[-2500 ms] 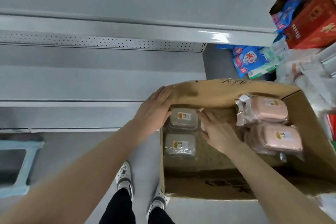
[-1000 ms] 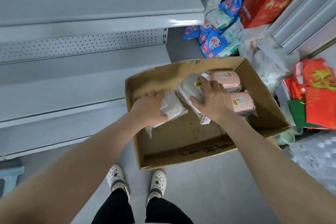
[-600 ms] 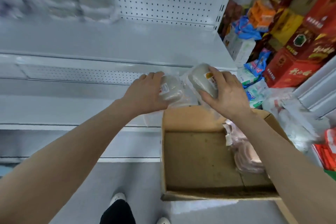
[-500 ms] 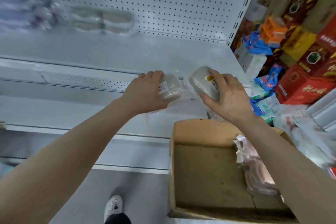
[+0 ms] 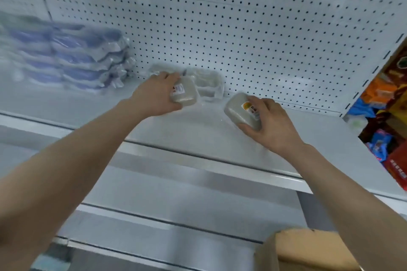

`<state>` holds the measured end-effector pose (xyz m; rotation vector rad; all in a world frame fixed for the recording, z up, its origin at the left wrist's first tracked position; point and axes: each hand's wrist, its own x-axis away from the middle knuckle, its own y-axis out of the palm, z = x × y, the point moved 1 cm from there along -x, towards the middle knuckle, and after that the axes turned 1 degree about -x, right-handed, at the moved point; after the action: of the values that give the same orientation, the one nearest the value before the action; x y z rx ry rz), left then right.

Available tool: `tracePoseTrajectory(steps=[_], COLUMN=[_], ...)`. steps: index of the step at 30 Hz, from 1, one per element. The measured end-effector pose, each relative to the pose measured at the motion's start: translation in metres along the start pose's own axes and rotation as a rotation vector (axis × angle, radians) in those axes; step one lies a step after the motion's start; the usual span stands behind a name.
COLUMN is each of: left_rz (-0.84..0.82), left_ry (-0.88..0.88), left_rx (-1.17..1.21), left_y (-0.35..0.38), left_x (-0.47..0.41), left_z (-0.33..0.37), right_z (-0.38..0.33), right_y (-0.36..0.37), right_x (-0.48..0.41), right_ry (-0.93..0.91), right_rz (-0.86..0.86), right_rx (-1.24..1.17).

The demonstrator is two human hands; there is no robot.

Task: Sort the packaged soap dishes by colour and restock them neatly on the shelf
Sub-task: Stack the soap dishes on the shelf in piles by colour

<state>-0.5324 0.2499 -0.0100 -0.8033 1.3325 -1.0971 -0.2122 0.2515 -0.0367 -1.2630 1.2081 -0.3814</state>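
Observation:
My left hand point(image 5: 154, 97) grips a grey packaged soap dish point(image 5: 184, 93) over the white shelf point(image 5: 198, 130), just in front of grey packaged dishes point(image 5: 208, 82) that lie against the pegboard. My right hand point(image 5: 269, 125) holds a second grey packaged soap dish point(image 5: 241, 110), tilted, a little to the right and nearer the shelf's front. A stack of blue packaged soap dishes point(image 5: 72, 59) sits blurred at the shelf's left.
The white pegboard back wall point(image 5: 242, 17) rises behind the shelf. A corner of the cardboard box point(image 5: 308, 251) shows at the bottom right. Colourful goods and red cartons point(image 5: 387, 121) crowd the right side. Lower shelf levels point(image 5: 176, 200) run below.
Both hands lifted the two grey soap dishes out of the cardboard box and carried them up and forward over the upper shelf. The box has dropped to the bottom edge of view.

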Motion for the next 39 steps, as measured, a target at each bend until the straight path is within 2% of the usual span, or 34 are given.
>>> tracePoseTrajectory(steps=[6,11,17,19,21,26,33,39], left_rz=[0.017,-0.062,-0.219,-0.177,-0.069,0.100,0.124,0.131], left_ry=[0.066,0.161,0.249,0.293,0.311,0.280,0.282,0.283], left_rx=[-0.070,-0.154,-0.119,-0.121,-0.105,-0.088,0.046,-0.037], left_y=[-0.013,-0.006,0.022,0.031,0.039,0.056,0.062,0.069], left_x=[-0.089,-0.158,-0.195,-0.195,-0.190,-0.173,-0.170,-0.171], left_z=[-0.071,-0.101,-0.127,-0.135,-0.138,-0.139,-0.144,-0.144], right_z=[-0.026,-0.028,-0.029,-0.034,-0.040,-0.036,-0.028,-0.030], right_y=[0.030,0.045,0.053,0.056,0.064,0.096,0.118,0.125], right_x=[-0.073,-0.123,-0.185,-0.205,-0.224,-0.252,-0.256,-0.245], right_ry=[0.019,0.020,0.049,0.031,0.027,-0.019,-0.154,-0.189], right_rz=[-0.007,0.011,-0.034,-0.072,-0.132,-0.232,-0.155,-0.110], right_rx=[-0.019,0.039,0.030,0.047,0.056,-0.021,-0.102,0.043])
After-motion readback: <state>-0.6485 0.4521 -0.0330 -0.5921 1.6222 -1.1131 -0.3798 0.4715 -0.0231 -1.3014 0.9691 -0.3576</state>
